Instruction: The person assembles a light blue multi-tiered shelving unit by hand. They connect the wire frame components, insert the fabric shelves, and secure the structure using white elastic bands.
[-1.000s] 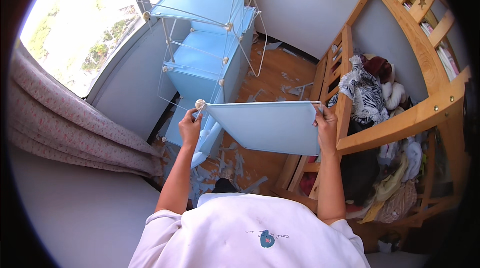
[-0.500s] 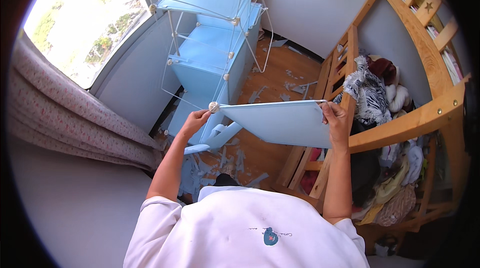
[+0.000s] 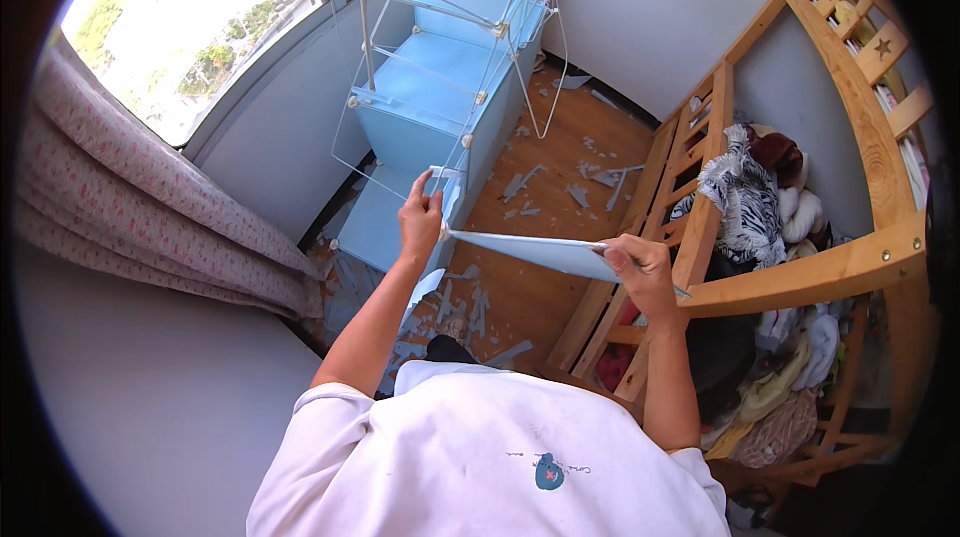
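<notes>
A light-blue panel point(image 3: 545, 251) with a thin white frame edge hangs tilted between my hands, seen almost edge-on. My right hand point(image 3: 642, 272) grips its right corner, thumb on top. At the left corner, my left hand point(image 3: 421, 222) is closed around the frame end, with its index finger and thumb raised apart. A small pale connector shows beside that palm; the lower fingers are partly hidden. Just beyond the index finger is a pale blue strip point(image 3: 446, 173), and I cannot tell whether they touch. A curled blue piece point(image 3: 424, 294) lies below my left forearm.
Ahead stands a blue cube shelf point(image 3: 425, 87) of panels, white rods and round connectors, beside the window point(image 3: 200, 27). Torn blue scraps point(image 3: 520, 182) litter the wooden floor. A wooden bed frame point(image 3: 800, 280) with piled clothes point(image 3: 745, 197) is on the right, a curtain point(image 3: 150, 197) on the left.
The panel has tipped from showing its broad face to nearly edge-on. My left hand has shifted up from its pinch on the corner connector, and my right hand has moved slightly left and down.
</notes>
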Action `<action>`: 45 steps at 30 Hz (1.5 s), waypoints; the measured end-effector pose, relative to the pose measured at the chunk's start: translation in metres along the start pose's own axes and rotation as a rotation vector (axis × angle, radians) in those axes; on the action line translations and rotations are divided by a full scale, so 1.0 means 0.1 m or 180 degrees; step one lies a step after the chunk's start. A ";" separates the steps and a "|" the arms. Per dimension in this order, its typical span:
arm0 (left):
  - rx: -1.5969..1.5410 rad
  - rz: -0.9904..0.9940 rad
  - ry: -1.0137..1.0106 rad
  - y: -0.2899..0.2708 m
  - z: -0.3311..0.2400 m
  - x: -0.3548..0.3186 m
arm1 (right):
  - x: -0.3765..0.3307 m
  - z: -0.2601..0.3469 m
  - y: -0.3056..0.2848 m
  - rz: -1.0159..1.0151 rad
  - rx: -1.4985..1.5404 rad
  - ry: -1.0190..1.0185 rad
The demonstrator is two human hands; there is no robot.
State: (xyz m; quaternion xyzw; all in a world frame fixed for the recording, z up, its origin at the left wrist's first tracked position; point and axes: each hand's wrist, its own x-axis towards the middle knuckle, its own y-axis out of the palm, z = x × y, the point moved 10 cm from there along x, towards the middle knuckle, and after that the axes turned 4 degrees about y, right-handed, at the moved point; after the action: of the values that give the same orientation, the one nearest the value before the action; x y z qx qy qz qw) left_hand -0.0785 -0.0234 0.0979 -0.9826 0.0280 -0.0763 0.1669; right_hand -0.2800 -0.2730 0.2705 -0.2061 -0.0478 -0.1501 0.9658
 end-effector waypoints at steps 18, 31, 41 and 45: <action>-0.0768 0.1966 0.0923 0.66 -1.20 -0.54 | 0.38 -0.17 0.80 -0.0166 -0.1433 -0.0909; -0.0161 0.0608 0.1475 0.41 -1.13 -0.66 | 0.34 -0.45 1.11 0.0108 -0.1034 -0.1036; -0.0152 0.0716 0.1581 0.44 -1.23 -0.68 | 0.30 -0.46 1.05 -0.0271 -0.1235 -0.0911; -0.0130 0.0726 0.1563 0.46 -1.22 -0.70 | 0.34 -0.60 1.08 -0.0079 -0.1112 -0.0443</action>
State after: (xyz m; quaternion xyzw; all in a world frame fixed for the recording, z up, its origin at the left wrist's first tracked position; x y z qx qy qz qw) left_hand -0.1680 -0.1004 0.1865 -0.9283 0.1797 -0.2925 0.1427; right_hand -0.2126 -0.2125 0.1800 -0.3800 -0.0903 -0.1534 0.9077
